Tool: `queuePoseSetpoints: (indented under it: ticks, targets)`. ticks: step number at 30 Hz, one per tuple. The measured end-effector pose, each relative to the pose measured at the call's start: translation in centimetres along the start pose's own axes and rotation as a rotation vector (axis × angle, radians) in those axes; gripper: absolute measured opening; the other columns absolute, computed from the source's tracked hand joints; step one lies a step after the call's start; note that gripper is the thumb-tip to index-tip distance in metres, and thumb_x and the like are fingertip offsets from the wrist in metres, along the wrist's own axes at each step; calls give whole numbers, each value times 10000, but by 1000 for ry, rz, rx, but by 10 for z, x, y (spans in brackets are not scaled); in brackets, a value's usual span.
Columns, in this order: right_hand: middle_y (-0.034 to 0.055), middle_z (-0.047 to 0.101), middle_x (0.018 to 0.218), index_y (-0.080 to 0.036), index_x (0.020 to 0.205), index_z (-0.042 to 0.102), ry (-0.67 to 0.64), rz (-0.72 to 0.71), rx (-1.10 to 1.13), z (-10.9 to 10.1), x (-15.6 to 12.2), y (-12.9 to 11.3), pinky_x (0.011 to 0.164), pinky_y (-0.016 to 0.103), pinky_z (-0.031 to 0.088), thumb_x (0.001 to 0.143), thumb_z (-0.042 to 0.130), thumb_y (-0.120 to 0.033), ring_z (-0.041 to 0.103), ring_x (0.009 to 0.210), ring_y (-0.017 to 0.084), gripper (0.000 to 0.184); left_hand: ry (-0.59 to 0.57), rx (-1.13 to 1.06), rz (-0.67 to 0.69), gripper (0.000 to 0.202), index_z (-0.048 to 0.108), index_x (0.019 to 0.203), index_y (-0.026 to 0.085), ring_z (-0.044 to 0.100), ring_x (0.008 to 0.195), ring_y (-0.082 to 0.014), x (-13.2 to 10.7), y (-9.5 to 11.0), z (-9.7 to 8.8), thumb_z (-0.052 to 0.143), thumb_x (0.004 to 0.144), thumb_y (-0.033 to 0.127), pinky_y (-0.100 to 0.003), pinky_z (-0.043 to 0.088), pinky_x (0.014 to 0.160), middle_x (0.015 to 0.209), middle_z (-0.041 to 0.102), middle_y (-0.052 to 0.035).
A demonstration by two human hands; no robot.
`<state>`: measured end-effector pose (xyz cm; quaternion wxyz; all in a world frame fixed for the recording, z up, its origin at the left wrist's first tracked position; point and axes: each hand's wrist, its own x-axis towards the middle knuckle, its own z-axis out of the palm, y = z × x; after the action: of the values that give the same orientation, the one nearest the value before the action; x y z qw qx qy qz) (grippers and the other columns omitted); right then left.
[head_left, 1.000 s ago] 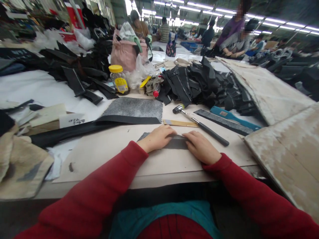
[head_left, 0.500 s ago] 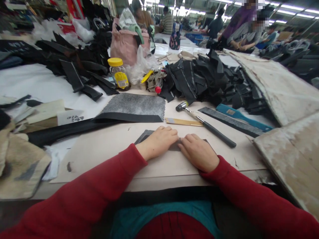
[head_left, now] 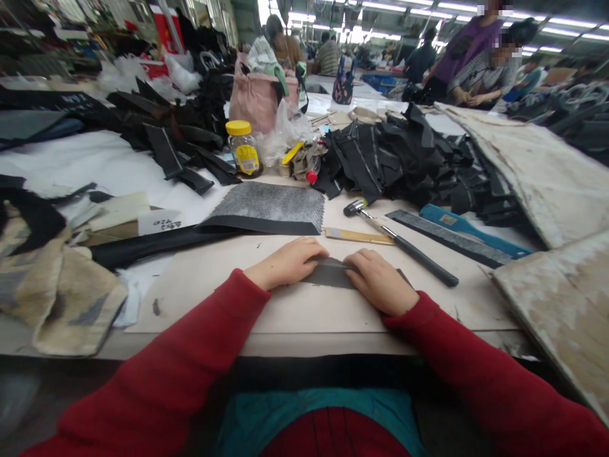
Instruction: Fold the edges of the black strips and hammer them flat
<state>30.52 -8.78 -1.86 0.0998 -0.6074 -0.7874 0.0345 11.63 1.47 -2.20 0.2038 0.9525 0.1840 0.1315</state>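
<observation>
Left grip [head_left: 291, 261] moved leftward | dark strip [head_left: 328, 274] | beneath it, right grip [head_left: 378, 279]

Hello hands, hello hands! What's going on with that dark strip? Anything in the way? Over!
Left hand, right hand on dark strip. Strip on pale board, partly covered by hands. Hammer beyond right hand, clear of strip.

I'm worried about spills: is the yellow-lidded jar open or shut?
Shut: the yellow lid sits over the top of the jar, which stands upright. How tight it is, I cannot tell.
</observation>
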Motion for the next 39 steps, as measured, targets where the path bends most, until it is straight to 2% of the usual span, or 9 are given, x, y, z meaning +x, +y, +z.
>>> queuePoseSetpoints:
  ticks: [3, 6, 13, 18, 24, 28, 31, 35, 39]
  targets:
    - [86, 555, 957, -128, 1041, 556, -10, -26, 133, 2, 8, -4, 838, 306, 388, 759, 421, -21, 491, 928, 183, 330, 15, 5, 2, 260, 589, 1005, 159, 510, 959, -164, -1, 1, 3, 464, 791, 82, -285, 394, 883, 989, 579, -50]
    - [79, 554, 941, -130, 1028, 569, -2, -41, 139, 4, 13, -10, 843, 306, 388, 720, 389, 29, 487, 922, 177, 391, 23, 42, 14, 234, 593, 984, 171, 505, 953, -166, -3, 1, 6, 454, 811, 94, -290, 393, 876, 980, 577, -44]
    - [108, 552, 848, -131, 882, 586, -59, -106, -254, 4, 7, -32, 675, 320, 399, 818, 426, -57, 461, 798, 224, 187, -52, 272, 48, 241, 579, 1018, 173, 483, 952, -192, -10, 11, 8, 391, 875, 129, -330, 370, 852, 1013, 565, -62]
    - [104, 548, 796, -142, 832, 589, -60, -77, -340, 5, 11, -42, 612, 314, 373, 874, 423, -182, 468, 765, 225, 176, -41, 167, 16, 209, 587, 997, 191, 493, 955, -172, -11, 2, 3, 421, 874, 161, -304, 369, 857, 1017, 566, -48]
    - [94, 553, 850, -149, 896, 582, -18, -16, -193, 5, 18, -37, 725, 325, 396, 866, 458, -230, 488, 819, 217, 151, -13, -48, -92, 285, 569, 1063, 140, 518, 952, -166, -20, -21, -12, 513, 785, 122, -278, 388, 866, 1017, 583, -64]
    - [90, 557, 946, -132, 1055, 556, -61, -25, 51, 6, 26, -38, 820, 300, 385, 818, 436, -87, 489, 902, 184, 270, 1, -89, -99, 285, 600, 1011, 166, 520, 939, -161, -23, -22, -13, 489, 761, 84, -286, 384, 874, 983, 592, -42]
    - [77, 563, 940, -138, 1032, 571, -44, -3, 132, 5, 28, -46, 819, 278, 384, 763, 389, 0, 484, 908, 167, 353, 39, -101, -99, 268, 610, 960, 173, 519, 931, -154, -24, -12, -15, 485, 746, 70, -278, 385, 865, 954, 602, -29]
    - [63, 583, 938, -155, 954, 606, 8, 23, 139, 10, 30, -53, 793, 262, 398, 708, 372, 40, 502, 904, 163, 391, 7, -128, -105, 274, 620, 892, 215, 524, 902, -141, -25, -6, -18, 471, 732, 49, -259, 401, 826, 912, 606, 2]
    - [57, 607, 906, -162, 884, 628, 35, 28, 4, 18, 37, -52, 752, 269, 411, 695, 401, 44, 531, 861, 178, 360, 57, -64, -133, 243, 629, 867, 224, 517, 907, -141, -27, -11, -15, 466, 767, 73, -253, 397, 816, 909, 592, -1]
